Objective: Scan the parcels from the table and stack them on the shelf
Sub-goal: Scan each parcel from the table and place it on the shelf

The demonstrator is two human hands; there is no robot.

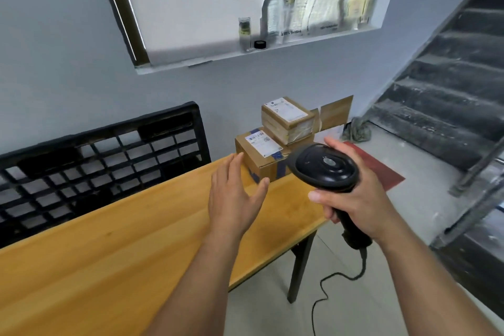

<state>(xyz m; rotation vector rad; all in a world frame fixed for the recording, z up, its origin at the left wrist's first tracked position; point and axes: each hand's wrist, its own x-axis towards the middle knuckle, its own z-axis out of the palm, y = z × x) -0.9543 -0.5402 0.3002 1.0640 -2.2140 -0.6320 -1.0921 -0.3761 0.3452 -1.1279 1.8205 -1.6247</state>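
Your right grip [362, 199] is clenched round the handle of the black scanner [327, 166], thumb lying along its left side, and the scanner's head points away from you toward the lower parcel [268, 169]. Your left grip [234, 194] is released, fingers straight and close together, hovering over the counter [122, 240] just beside that box; whether the fingertips touch it, you cannot tell. 2 boxes sit at the counter's far end: the lower parcel, taped in blue, shows a white label on top, and the upper parcel [287, 117] rests on its far right part, label up. The scanner's cable [324, 292] trails down to the floor. A black plastic grid [95, 161] stands against the wall behind the counter
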